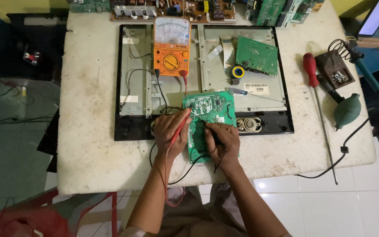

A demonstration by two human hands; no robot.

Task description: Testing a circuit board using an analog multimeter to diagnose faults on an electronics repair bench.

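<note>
A green circuit board (209, 109) lies solder side up on the front edge of an opened flat-screen chassis (202, 74). My left hand (170, 131) grips a red test probe (180, 126) whose tip touches the board's left part. My right hand (222, 140) rests on the board's lower half, holding a black probe (216, 139) against it. Red and black leads run from both probes up to an orange analog multimeter (172, 46) standing on the chassis.
On the chassis lie a second green board (256, 55), a small solder roll (238, 72), a thin screwdriver (253, 93) and a speaker (248, 124). To the right are a red-handled screwdriver (311, 69), a soldering iron stand (338, 70) and a green blower bulb (346, 111). More boards sit at the back.
</note>
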